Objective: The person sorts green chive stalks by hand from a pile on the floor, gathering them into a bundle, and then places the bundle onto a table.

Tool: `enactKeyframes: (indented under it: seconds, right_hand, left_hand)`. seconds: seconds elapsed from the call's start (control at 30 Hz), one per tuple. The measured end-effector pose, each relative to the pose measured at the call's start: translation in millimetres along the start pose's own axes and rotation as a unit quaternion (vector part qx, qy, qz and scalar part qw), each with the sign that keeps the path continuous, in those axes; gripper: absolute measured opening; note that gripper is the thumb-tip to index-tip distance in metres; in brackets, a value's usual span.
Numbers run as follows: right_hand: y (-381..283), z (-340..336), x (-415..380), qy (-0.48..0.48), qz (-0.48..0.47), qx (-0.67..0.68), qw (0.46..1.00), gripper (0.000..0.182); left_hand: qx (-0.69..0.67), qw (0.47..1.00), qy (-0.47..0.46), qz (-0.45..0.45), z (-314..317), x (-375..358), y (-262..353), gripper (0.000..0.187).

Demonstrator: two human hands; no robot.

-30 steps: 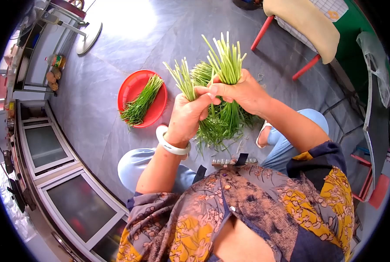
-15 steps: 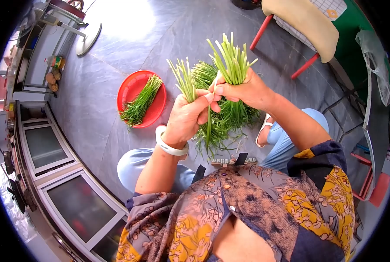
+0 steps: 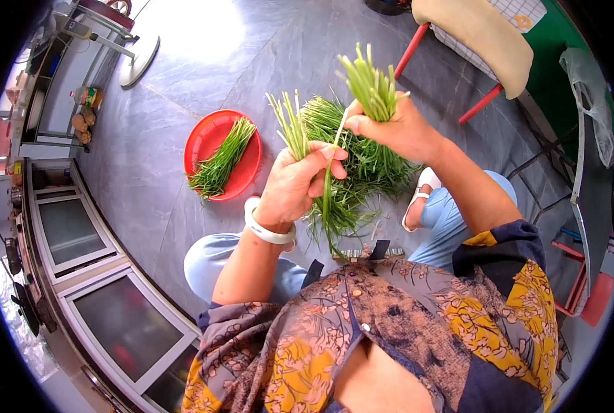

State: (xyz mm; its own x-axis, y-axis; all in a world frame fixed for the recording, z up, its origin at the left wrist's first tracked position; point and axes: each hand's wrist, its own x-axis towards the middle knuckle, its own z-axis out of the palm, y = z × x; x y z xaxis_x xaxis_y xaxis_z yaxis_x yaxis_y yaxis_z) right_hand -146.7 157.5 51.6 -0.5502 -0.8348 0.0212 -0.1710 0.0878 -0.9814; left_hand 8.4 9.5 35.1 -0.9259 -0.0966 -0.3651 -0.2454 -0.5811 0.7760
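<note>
My left hand point(image 3: 294, 177) is closed around a small bunch of garlic chives point(image 3: 289, 127), pale stem ends up. A thicker bunch of garlic chives point(image 3: 372, 86) stands in my right hand point(image 3: 402, 132), also with its cut ends upward. A single stalk point(image 3: 334, 148) stretches between the two hands, pinched by the right thumb at its pale top and passing the left fingertips. Below and behind the hands lies a loose green heap of chives point(image 3: 382, 162) on the floor. To the left, a red plate point(image 3: 195, 146) holds a neat bundle of chives point(image 3: 224, 162).
Glass-fronted cabinets point(image 3: 124, 323) line the left side. A fan stand with a round base point(image 3: 140, 62) is at the upper left. A cushioned seat with red legs point(image 3: 482, 41) stands at the upper right, near a hanging plastic bag point(image 3: 589, 96).
My right hand has moved slightly right and away from the left, tilting its bunch. The single stalk now shows in the gap between them. My left hand has barely moved.
</note>
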Motion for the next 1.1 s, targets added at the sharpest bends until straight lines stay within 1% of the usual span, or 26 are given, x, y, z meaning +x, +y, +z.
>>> enactKeyframes:
  seconds: [0.1,0.13,0.23,0.27,0.3,0.37,0.47,0.6,0.73,0.8,0.9,1.0,1.1]
  right_hand:
    - [2,-6,5,0.069,0.031,-0.042,0.996,0.017]
    - [1,-8,4,0.060,0.040,0.006,0.997,0.017]
    - [-4,-2,-1,-0.006,0.106,0.070,0.992,0.016]
    - [-4,5,-2,-0.025,0.095,0.081,0.992,0.015]
    - [-12,13,-4,-0.045,0.070,0.121,0.989,0.014]
    - [-9,25,-7,-0.039,0.093,0.195,0.976,0.013]
    - [7,21,-5,-0.025,0.077,0.140,0.987,0.016]
    - [9,8,-1,-0.070,0.095,0.082,0.990,0.017]
    - [8,1,1,-0.098,0.096,0.083,0.987,0.016]
    - [9,-1,1,-0.105,0.088,0.089,0.987,0.016]
    - [4,-3,2,-0.105,0.108,0.040,0.988,0.015]
    - [11,-12,5,-0.075,0.065,-0.026,0.995,0.015]
    - [3,-20,6,0.015,0.092,-0.004,0.996,0.014]
  left_hand:
    - [-0.016,1.000,0.004,0.005,-3,1,-2,0.019]
    - [-0.019,1.000,0.007,0.005,-3,1,-2,0.019]
    - [-0.018,1.000,0.017,0.008,-3,3,-3,0.019]
    - [-0.012,1.000,0.020,0.011,-2,5,-3,0.019]
    - [-0.005,1.000,0.023,0.013,-1,6,-3,0.019]
    - [0.004,1.000,0.020,0.012,0,7,-6,0.018]
    - [0.028,1.000,0.011,-0.008,5,5,-3,0.016]
    - [0.025,0.998,0.002,-0.052,4,3,-1,0.015]
    - [-0.080,0.994,-0.017,-0.069,-2,1,1,0.017]
    - [-0.065,0.995,-0.023,-0.071,-3,0,1,0.017]
    - [-0.047,0.996,-0.021,-0.070,-4,1,-1,0.017]
    - [-0.020,0.997,-0.015,-0.067,-5,-1,1,0.016]
    - [-0.011,0.998,-0.011,-0.063,-8,-2,2,0.016]
